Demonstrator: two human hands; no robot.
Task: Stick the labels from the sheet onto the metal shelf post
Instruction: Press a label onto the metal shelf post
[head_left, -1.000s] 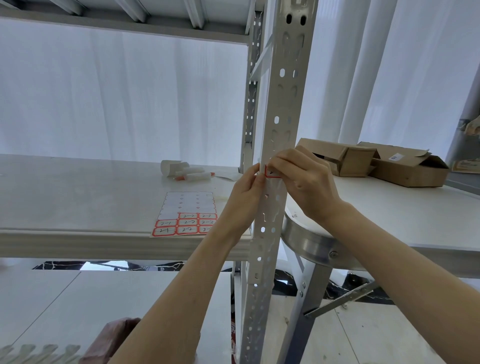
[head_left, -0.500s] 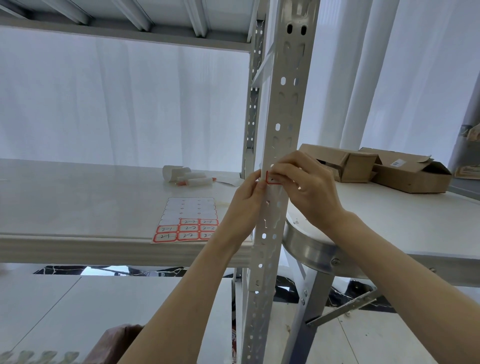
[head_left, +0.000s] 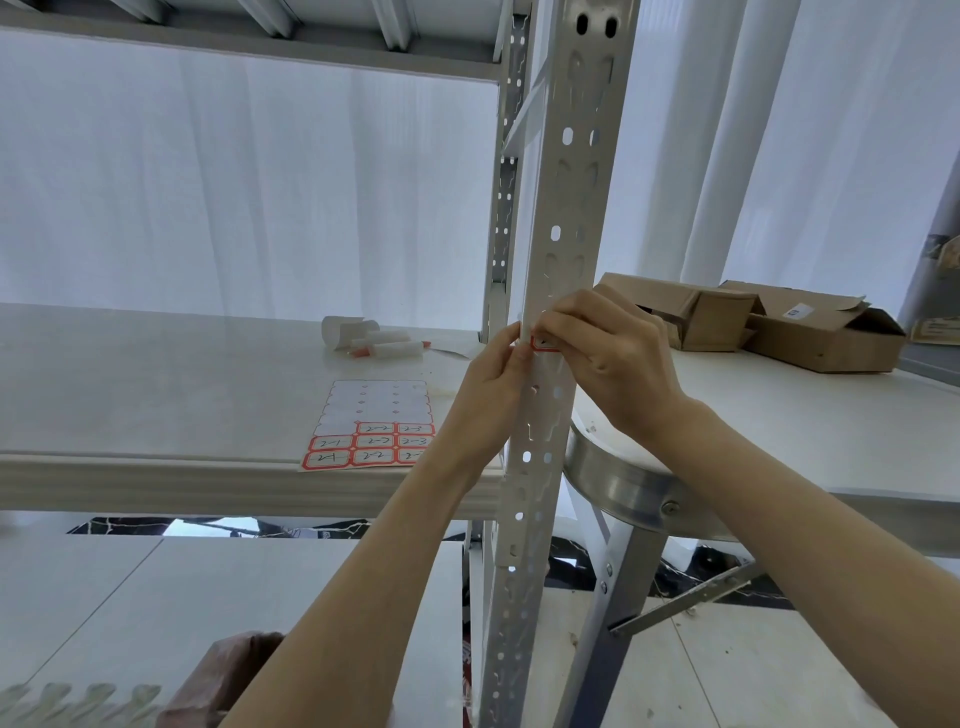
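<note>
1. Both hands are up at the metal shelf post (head_left: 558, 234), pressing on one small label (head_left: 545, 344).
2. Right hand (head_left: 608, 358) comes from the right side. Its fingers are bent and pushed together onto the label, covering most of it.
3. Left hand (head_left: 488, 395) comes from the left side. Its fingertips (head_left: 519, 343) are pinched at the left edge of the post, touching the end of the label.
4. That label has a red border. Only a small bit of it shows between the two hands. It sits on the front of the post, a little above the shelf board (head_left: 156, 405).
5. A label sheet (head_left: 374, 423) lies flat on the shelf board, near the front edge and just left of the left wrist. Its top rows are bare and white. Its bottom rows are full of red-bordered labels with writing on them.
6. Farther back on the board lie a paper roll (head_left: 345, 328) and some white tubes (head_left: 387, 345).
7. Two open cardboard boxes (head_left: 753, 322) rest on a white table (head_left: 831, 431) to the right of the post.
</note>
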